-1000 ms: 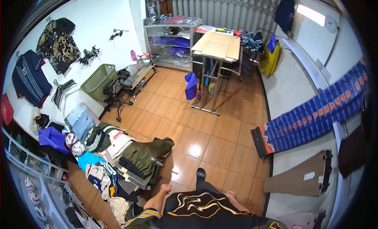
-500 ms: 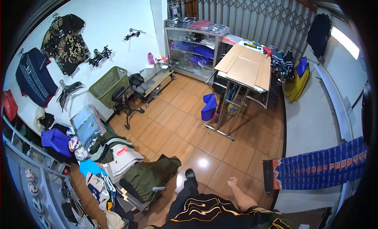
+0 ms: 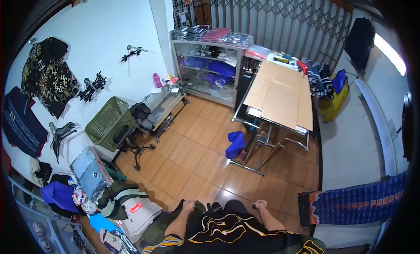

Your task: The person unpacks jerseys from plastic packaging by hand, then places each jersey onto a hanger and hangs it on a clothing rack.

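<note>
nearing brown boards (image 3: 280, 94), left hand (image 3: 188, 205) now forward beside olive cloth (image 3: 160, 227), right hand (image 3: 260, 204) level, grips curled, seemingly empty

We see glossy floor tiles (image 3: 188, 144), shiny metal table frame (image 3: 247, 168), matt cardboard-like sheets (image 3: 280, 92), plastic basket (image 3: 105, 129), matt cloth olive garment (image 3: 158, 226).

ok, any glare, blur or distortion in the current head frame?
All head view: strong fisheye bend, black corners; glare on the floor, low centre; strip light at right blown out; banner lettering hard to read; left hand and right hand lack fine detail.
</note>
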Tool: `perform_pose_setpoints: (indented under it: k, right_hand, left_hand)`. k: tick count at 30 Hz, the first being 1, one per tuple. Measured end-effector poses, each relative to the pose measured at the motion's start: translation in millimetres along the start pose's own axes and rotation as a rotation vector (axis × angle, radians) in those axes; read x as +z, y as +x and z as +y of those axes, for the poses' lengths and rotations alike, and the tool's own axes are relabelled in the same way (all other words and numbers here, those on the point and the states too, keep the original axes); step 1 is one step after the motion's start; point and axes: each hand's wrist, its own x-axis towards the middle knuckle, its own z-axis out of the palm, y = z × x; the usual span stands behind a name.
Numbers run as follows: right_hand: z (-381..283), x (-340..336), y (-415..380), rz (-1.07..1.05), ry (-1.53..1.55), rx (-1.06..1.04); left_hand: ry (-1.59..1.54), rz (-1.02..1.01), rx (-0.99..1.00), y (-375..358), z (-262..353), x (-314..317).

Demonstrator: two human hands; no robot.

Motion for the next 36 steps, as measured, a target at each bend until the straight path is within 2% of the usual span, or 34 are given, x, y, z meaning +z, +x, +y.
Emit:
perform_pose_setpoints:
  k: [2, 3, 6, 9, 11, 13, 14, 15, 18, 19, 21, 22, 23, 24, 27, 29, 31, 32, 35, 36]
  right_hand:
    - [-37, 20, -5, -0.012, 0.051, 0.061]
    - [-56, 29, -8, -0.008, 0.106, 0.116]
    - [-111, 67, -9, -0.073, 0.100, 0.099]
    - [-141, 129, 41, -0.157, 0.051, 0.057]
    - [-177, 170, 65, -0.198, 0.025, 0.033]
    - [-227, 202, 55, -0.207, -0.061, -0.097]
    - [-243, 222, 68, -0.284, -0.051, -0.073]
    - [-270, 234, 63, -0.331, -0.135, -0.152]
    - [-354, 272, 44, -0.343, -0.256, -0.389]
    - [-366, 294, 88, -0.340, -0.240, -0.380]
    - [-359, 359, 160, -0.890, 0.099, -0.168]
    - [-372, 354, 145, -0.877, 0.114, -0.151]
    - [-406, 369, 134, -0.864, 0.063, -0.201]
    - [-449, 385, 128, -0.835, 0.030, -0.260]
    - [-512, 399, 108, -0.774, -0.132, -0.417]
    - [-544, 404, 110, -0.763, -0.109, -0.405]
    - [-565, 403, 115, -0.734, 0.046, -0.220]
    - [-572, 405, 122, -0.712, 0.067, -0.211]
    - [-585, 405, 154, -0.568, 0.162, -0.172]
    - [-594, 398, 152, -0.464, 0.200, -0.130]
  left_hand:
    - [-0.108, 0.092, 0.061, 15, 60, 17]
    - [-0.064, 0.082, 0.079, 26, 88, 21]
    - [0.031, 0.055, 0.135, 58, 131, 19]
    - [0.081, 0.021, 0.168, 105, 136, 1]
    - [0.401, 0.006, 0.182, 124, 133, -22]
    - [0.131, -0.033, -0.078, 136, 109, -48]
    - [0.027, 0.009, -0.122, 134, 100, -57]
    - [0.030, 0.010, -0.114, 121, 141, -57]
    - [0.062, 0.063, -0.093, 144, 231, -66]
    - [0.079, 0.077, -0.092, 149, 257, -69]
    - [0.122, 0.097, -0.107, 141, 300, -74]
    - [0.141, 0.103, -0.119, 143, 311, -75]
    - [0.159, 0.109, -0.124, 148, 324, -75]
    - [0.191, 0.102, -0.111, 172, 363, -74]
    - [0.238, 0.110, -0.104, 209, 400, -72]
    - [0.274, 0.113, -0.091, 241, 423, -75]
    - [0.313, 0.106, -0.075, 273, 453, -72]
    - [0.336, 0.102, -0.072, 285, 465, -73]
    - [0.406, 0.099, -0.055, 326, 516, -80]
    - [0.426, 0.102, -0.048, 339, 536, -81]
